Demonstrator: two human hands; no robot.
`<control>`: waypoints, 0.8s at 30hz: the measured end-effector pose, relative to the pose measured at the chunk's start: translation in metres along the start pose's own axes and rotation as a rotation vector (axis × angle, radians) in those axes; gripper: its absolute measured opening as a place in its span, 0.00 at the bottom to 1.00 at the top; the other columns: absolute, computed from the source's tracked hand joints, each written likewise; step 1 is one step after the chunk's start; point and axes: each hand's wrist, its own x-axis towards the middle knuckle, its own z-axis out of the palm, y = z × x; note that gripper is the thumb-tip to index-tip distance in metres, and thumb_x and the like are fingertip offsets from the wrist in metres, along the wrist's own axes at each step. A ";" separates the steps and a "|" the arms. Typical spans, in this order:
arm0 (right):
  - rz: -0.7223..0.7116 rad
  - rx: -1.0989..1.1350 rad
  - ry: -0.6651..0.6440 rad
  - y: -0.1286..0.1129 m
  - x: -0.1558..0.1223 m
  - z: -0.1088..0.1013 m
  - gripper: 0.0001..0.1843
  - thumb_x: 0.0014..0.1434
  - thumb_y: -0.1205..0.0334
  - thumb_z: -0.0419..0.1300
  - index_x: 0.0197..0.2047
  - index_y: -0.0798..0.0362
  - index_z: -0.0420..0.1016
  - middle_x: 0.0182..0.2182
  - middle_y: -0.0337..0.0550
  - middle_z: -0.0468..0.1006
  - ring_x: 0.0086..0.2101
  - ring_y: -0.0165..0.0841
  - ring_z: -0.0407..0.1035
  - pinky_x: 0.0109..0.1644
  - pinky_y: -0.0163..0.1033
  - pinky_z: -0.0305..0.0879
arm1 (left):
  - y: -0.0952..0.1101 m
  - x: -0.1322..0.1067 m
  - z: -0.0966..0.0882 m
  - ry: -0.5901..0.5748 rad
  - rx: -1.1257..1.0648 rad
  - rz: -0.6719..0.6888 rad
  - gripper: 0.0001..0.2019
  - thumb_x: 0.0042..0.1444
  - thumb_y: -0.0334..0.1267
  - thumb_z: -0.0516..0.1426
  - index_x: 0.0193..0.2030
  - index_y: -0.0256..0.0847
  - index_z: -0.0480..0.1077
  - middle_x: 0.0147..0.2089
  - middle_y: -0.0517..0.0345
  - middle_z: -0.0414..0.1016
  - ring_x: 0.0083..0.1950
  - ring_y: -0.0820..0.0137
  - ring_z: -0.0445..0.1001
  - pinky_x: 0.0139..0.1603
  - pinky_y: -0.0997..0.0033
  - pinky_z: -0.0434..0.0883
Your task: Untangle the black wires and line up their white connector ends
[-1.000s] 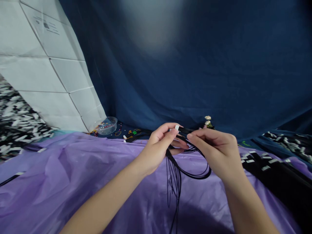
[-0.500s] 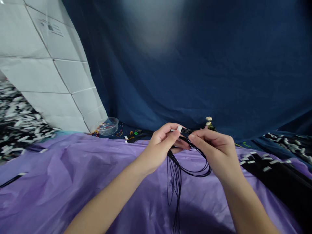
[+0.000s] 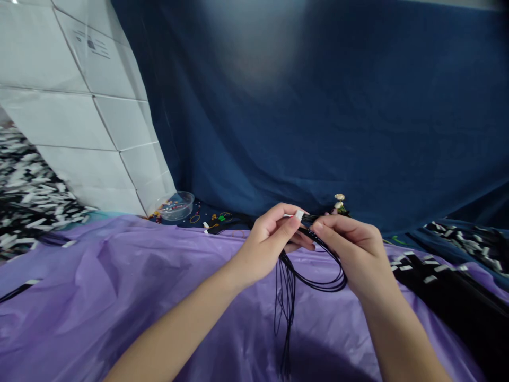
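A smooth, softly creased blue curtain (image 3: 377, 106) fills the background; a glossy, wrinkled purple sheet (image 3: 131, 286) spreads below. At far left, a blurred pile (image 3: 27, 185) of black-and-white strips meets flat white panels (image 3: 75, 119) with straight seams. Rightward, just past the sheet's back edge, sits a round transparent tub (image 3: 177, 207) with small coloured bits. At lower centre, the left hand (image 3: 270, 236) has a narrow grip on a white tag (image 3: 299, 215) at the end of thin black cords (image 3: 329, 289), which loop and dangle over the sheet. The right hand (image 3: 350, 241), its grip also narrow, pinches the cords beside the tag; pale flowers (image 3: 339, 200) stand behind it. Well apart, at lower right, lie flat, white-ended black strips (image 3: 445, 302).
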 end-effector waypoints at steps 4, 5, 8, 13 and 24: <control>-0.007 -0.002 -0.001 -0.001 0.000 -0.001 0.11 0.57 0.57 0.63 0.28 0.54 0.78 0.21 0.38 0.69 0.24 0.25 0.57 0.27 0.32 0.54 | 0.000 0.000 0.000 -0.014 0.007 0.015 0.08 0.62 0.44 0.55 0.43 0.43 0.66 0.36 0.57 0.77 0.37 0.69 0.79 0.44 0.70 0.73; -0.016 -0.025 -0.012 -0.001 -0.001 -0.001 0.11 0.58 0.57 0.62 0.28 0.54 0.77 0.22 0.38 0.69 0.24 0.25 0.57 0.27 0.33 0.54 | -0.001 0.000 0.000 -0.013 0.007 0.020 0.09 0.62 0.44 0.55 0.43 0.43 0.66 0.36 0.57 0.77 0.37 0.69 0.79 0.43 0.70 0.73; -0.043 -0.081 -0.017 0.000 -0.001 -0.001 0.12 0.60 0.58 0.60 0.28 0.55 0.76 0.22 0.38 0.68 0.24 0.25 0.56 0.27 0.33 0.53 | -0.002 0.000 0.000 -0.014 0.000 0.023 0.09 0.62 0.44 0.55 0.43 0.42 0.65 0.35 0.57 0.77 0.37 0.69 0.79 0.42 0.71 0.73; -0.149 -0.127 0.010 0.001 -0.003 0.002 0.11 0.61 0.59 0.59 0.29 0.55 0.75 0.24 0.38 0.71 0.25 0.25 0.59 0.28 0.31 0.55 | -0.002 0.001 0.001 -0.033 -0.024 0.040 0.09 0.63 0.44 0.54 0.43 0.42 0.64 0.35 0.57 0.77 0.36 0.70 0.79 0.41 0.72 0.73; -0.305 -0.303 -0.012 -0.030 -0.022 0.018 0.10 0.63 0.65 0.54 0.30 0.55 0.71 0.23 0.35 0.69 0.23 0.23 0.57 0.27 0.31 0.53 | 0.022 -0.028 0.001 -0.012 0.017 0.055 0.09 0.64 0.43 0.52 0.47 0.44 0.65 0.35 0.61 0.75 0.34 0.72 0.79 0.41 0.71 0.74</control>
